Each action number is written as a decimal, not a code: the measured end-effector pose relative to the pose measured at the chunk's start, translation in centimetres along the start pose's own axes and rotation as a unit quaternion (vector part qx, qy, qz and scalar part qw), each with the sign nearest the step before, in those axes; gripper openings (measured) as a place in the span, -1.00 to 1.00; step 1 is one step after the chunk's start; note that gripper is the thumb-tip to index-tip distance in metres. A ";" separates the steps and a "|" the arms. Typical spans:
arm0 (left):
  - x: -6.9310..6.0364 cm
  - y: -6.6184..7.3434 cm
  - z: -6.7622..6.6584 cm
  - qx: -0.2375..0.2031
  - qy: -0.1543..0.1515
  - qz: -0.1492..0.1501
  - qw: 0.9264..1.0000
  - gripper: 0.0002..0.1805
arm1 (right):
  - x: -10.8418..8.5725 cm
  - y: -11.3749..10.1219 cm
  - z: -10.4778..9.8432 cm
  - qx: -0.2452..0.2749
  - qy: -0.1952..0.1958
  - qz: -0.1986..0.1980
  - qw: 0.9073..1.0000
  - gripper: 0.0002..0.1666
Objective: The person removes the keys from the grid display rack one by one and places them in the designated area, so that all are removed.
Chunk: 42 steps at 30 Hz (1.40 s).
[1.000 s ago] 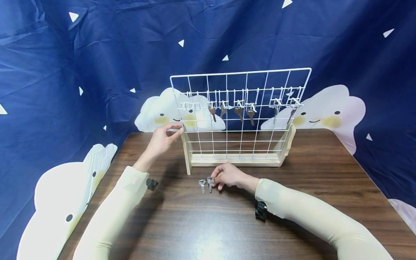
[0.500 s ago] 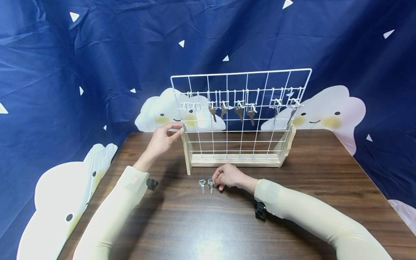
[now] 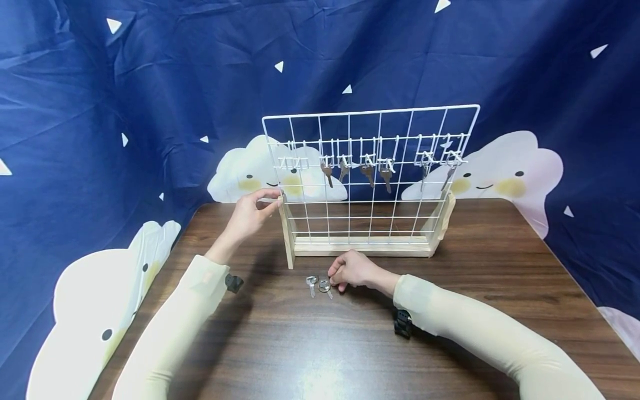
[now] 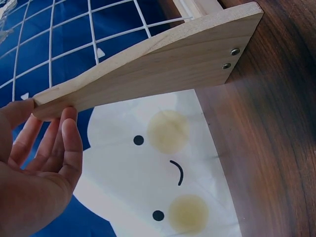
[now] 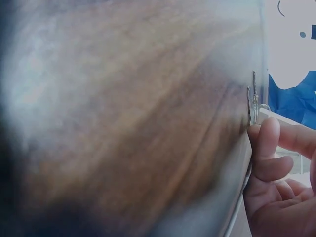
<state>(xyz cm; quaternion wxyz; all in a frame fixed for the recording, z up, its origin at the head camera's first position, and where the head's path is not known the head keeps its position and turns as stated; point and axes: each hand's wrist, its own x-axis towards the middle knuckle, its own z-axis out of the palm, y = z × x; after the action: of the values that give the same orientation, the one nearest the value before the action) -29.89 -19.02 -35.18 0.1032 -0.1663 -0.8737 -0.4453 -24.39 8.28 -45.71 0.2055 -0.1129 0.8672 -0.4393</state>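
In the head view my left hand [image 3: 250, 214] grips the upper end of the left wooden side panel [image 3: 287, 233] of a white wire grid rack. The left wrist view shows the thumb on the front edge of that panel [image 4: 158, 59] and the fingers behind it. On the table before the rack, my right hand [image 3: 355, 269] pinches the ring of a silver key [image 3: 325, 286] between thumb and index finger. A second silver key [image 3: 312, 282] lies just left of it. Both keys [image 5: 253, 101] look thin and edge-on in the right wrist view.
Several keys hang from hooks on the wire grid [image 3: 370, 203], bronze ones [image 3: 367, 173] near the middle and silver ones [image 3: 425, 172] at the right. Two hooks [image 3: 293, 162] at the left carry no key. A blue cloth with clouds [image 3: 175, 72] hangs behind the table [image 3: 280, 344].
The pinched key has turned: its round ring now faces up and its blade slants to the lower right. My right hand shifted slightly right. My left hand has stayed put.
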 end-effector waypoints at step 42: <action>-0.1 0.1 0.1 -0.001 0.002 -0.003 1.000 -0.66 | -1.6 -3.5 -4.0 0.062 0.044 -0.095 0.993 -0.75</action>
<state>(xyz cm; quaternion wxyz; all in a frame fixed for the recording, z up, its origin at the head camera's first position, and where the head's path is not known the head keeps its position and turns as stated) -29.78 -18.95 -35.19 0.1040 -0.1629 -0.8737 -0.4465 -24.72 9.65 -40.39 0.1309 -0.1627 0.8316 -0.5146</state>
